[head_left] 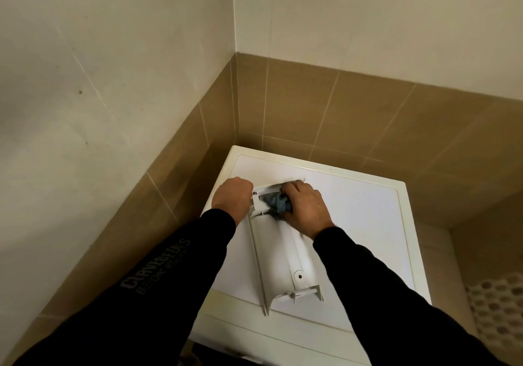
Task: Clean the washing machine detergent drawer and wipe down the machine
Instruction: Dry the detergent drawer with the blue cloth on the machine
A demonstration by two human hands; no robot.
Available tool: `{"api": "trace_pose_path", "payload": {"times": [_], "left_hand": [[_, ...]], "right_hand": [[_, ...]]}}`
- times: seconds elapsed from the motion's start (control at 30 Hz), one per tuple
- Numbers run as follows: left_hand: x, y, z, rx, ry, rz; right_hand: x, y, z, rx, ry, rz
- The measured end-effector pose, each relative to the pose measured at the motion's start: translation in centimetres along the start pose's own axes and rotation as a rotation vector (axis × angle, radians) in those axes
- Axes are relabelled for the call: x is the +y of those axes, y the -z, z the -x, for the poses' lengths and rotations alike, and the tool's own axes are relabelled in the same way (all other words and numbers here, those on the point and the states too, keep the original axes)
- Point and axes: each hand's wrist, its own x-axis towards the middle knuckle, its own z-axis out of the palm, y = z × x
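**Fingers at the drawer's far end**

Fingers of the right hand clutch a grey cloth inside the white detergent drawer; the left hand curls round its far left edge. It lies atop the washing machine, in a tiled corner.

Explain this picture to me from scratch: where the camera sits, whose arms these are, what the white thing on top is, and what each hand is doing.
There is one picture, taken by a wide-angle camera worn on a person's head, looking forward and down, so the black-sleeved arms are the wearer's own. The white box in the tiled corner is a washing machine, seen from above. Lying on its top is the detergent drawer, taken out of the machine. The left hand grips the drawer's far end to steady it. The right hand holds a grey-blue cloth bunched up and presses it into that far end, apparently wiping it.
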Motion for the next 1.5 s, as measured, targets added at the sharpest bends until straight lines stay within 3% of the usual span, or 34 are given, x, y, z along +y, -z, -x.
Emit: {"api": "trace_pose_path", "payload": {"times": [0.2, 0.37, 0.47, 0.53, 0.6, 0.67, 0.73, 0.83, 0.93, 1.03, 1.1, 1.3, 1.5], "left_hand": [[0.4, 0.0, -0.4, 0.003, -0.011, -0.012], [-0.6, 0.2, -0.6, -0.014, -0.025, 0.037], [-1.5, -0.5, 0.3, -0.008, 0.100, 0.367], [-1.7, -0.9, 2.0, 0.124, 0.290, 0.611], [-1.2, -1.2, 3.9, 0.160, 0.518, 0.870], [-0.4, -1.5, 5.5, -0.027, 0.675, 1.284], [-0.2, -2.2, 6.2, -0.152, 0.720, 1.618], [-1.0, -3.9, 6.1, -0.038, 0.829, 1.837], [-0.4, -4.5, 5.3, 0.027, 0.905, 1.852], [0.5, -4.0, 4.0, 0.042, 0.925, 1.841], [0.5, -3.9, 3.0, 0.025, 0.908, 1.866], [0.1, -5.1, 1.1, -0.044, 0.873, 1.831], [-0.9, -6.5, -0.7, -0.148, 0.825, 1.450]], "right_hand": [[-4.8, -1.5, 0.4, 0.157, 0.137, -0.055], [-8.2, -2.5, 1.2, 0.131, 0.218, -0.299], [-8.7, -0.2, 2.1, 0.137, 0.025, -0.492], [-9.2, 0.9, 2.6, 0.117, -0.086, -0.544], [-9.7, 1.1, 2.7, 0.096, -0.068, -0.562], [-10.3, 0.8, 2.8, 0.024, -0.019, -0.602], [-10.7, 0.6, 2.8, -0.108, 0.021, -0.680], [-9.9, 0.3, 2.3, -0.075, 0.031, -0.632], [-7.5, 0.3, 0.3, 0.136, -0.044, -0.354], [-5.6, 0.6, -1.4, -0.110, -0.015, -0.066], [-4.9, 0.7, -2.1, -0.235, -0.008, -0.044], [-4.5, 1.2, -2.5, -0.273, 0.020, -0.081], [-4.4, 1.0, -2.7, -0.295, 0.024, -0.088]]}}
